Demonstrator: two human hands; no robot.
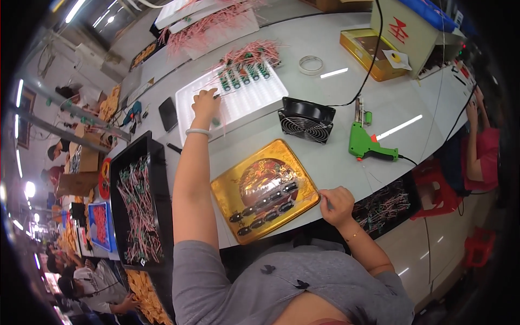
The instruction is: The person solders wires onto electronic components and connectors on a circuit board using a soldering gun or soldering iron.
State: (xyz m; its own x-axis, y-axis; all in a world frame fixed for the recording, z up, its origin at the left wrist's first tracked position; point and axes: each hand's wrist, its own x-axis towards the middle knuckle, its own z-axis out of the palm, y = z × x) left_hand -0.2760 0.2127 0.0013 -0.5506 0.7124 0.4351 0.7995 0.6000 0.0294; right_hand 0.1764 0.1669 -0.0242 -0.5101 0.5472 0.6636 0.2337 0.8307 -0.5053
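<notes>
My left hand (205, 106) reaches over a white ribbed tray (249, 114), its bent fingers closed on a small green part with thin wires. Rows of green coil-like parts (244, 76) with pink wires stand in the tray's far half. Close to my body, my right hand (338, 206) is closed beside the right edge of a gold tin lid (225, 187); what its fingers hold, if anything, is hidden. On the lid lie two rows of small black cylindrical parts (262, 204).
A black fan (307, 120), a green glue gun (371, 143) and a tape roll (310, 65) sit on the grey table. A black bin (142, 206) of wired parts stands left, a gold tin (374, 54) far right. Co-workers sit on both sides.
</notes>
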